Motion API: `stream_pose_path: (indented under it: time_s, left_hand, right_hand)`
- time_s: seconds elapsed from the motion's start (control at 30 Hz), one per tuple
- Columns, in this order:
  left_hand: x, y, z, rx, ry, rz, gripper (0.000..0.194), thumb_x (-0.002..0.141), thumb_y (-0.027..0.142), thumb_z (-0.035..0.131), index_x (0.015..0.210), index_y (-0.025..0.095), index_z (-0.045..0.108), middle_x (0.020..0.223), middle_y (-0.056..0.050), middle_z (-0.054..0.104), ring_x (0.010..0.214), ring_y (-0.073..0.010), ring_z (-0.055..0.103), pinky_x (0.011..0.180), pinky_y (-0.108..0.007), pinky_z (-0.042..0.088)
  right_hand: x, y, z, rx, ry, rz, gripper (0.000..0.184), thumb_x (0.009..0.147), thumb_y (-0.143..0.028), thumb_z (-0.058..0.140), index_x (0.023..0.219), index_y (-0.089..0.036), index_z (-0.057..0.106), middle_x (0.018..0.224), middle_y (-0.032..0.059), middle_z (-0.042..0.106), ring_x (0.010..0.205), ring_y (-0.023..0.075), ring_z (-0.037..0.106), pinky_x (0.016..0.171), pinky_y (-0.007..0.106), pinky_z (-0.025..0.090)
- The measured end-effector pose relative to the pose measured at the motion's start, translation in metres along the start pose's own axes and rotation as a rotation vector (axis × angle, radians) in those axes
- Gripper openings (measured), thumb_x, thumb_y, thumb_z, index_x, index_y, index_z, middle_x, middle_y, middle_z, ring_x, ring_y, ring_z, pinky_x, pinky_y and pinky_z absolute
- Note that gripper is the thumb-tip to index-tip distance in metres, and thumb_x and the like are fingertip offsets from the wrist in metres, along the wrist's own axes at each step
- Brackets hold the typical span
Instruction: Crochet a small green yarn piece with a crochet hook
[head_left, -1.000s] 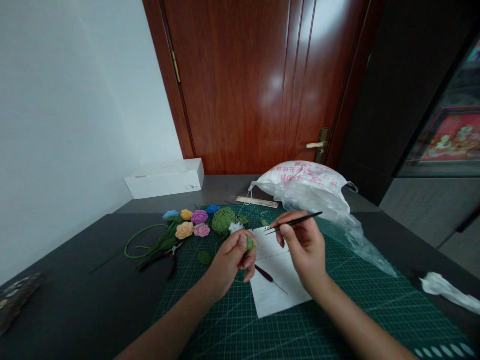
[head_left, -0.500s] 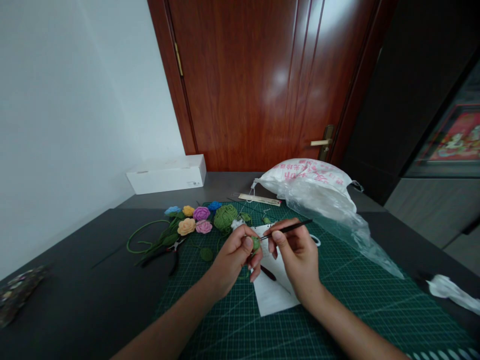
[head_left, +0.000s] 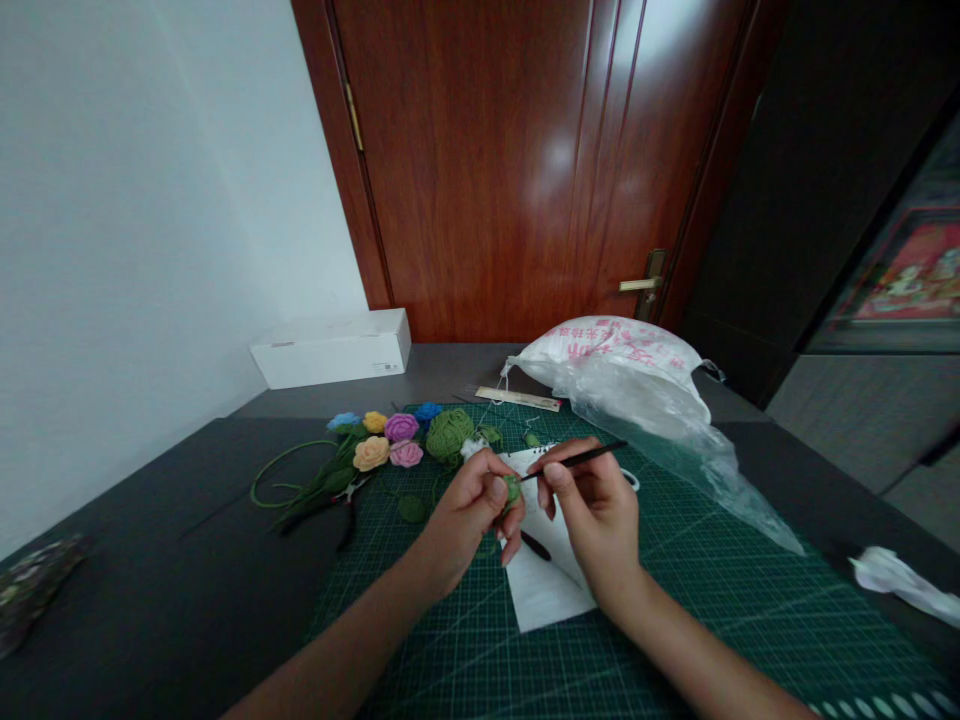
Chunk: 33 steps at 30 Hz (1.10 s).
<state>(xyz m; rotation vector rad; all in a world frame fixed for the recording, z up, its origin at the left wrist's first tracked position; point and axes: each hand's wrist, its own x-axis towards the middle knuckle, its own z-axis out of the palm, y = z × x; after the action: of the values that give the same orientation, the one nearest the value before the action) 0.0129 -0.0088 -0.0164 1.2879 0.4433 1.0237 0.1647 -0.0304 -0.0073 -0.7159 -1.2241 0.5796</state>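
So far, crochet roses [head_left: 386, 442] lie finished beyond the left grip [head_left: 469, 515], which pinches a small green piece [head_left: 512, 490] above the mat [head_left: 712, 610], while the right grip [head_left: 592, 510] holds a hook [head_left: 574, 461] at it

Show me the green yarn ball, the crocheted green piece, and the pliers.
green yarn ball [head_left: 448, 436], head view, middle of the ball
crocheted green piece [head_left: 511, 490], head view, its exposed side
pliers [head_left: 311, 520], head view, a handle

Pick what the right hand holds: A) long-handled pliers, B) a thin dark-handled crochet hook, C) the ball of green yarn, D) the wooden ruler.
B. The right hand pinches the thin dark-handled crochet hook, its tip beside the small green crocheted piece in the left hand.
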Motion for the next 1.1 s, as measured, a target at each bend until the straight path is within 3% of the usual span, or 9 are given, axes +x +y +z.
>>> stream_pose_path:
  time_s: [0.3, 1.1]
  left_hand:
    - [0.0003, -0.0023, -0.002, 0.004, -0.031, 0.038, 0.029, 0.099, 0.048, 0.058, 0.094, 0.021, 0.049, 0.063, 0.005, 0.054, 0.046, -0.0089, 0.046, 0.042, -0.018, 0.04]
    - [0.0003, -0.0036, -0.0026, 0.009, -0.04, 0.071, 0.023, 0.102, 0.042, 0.055, 0.096, 0.021, 0.049, 0.065, 0.004, 0.057, 0.047, -0.009, 0.05, 0.045, -0.018, 0.039]
  right_hand:
    - [-0.001, 0.0016, -0.0011, -0.036, 0.042, -0.031, 0.008, 0.096, -0.027, 0.065, 0.091, -0.022, 0.065, 0.072, -0.0012, 0.066, 0.052, 0.0114, 0.06, 0.046, 0.023, 0.049]
    - [-0.0035, 0.0033, -0.0016, -0.073, 0.012, -0.054, 0.007, 0.097, -0.022, 0.063, 0.09, -0.023, 0.064, 0.072, -0.0027, 0.065, 0.053, 0.011, 0.059, 0.048, 0.023, 0.048]
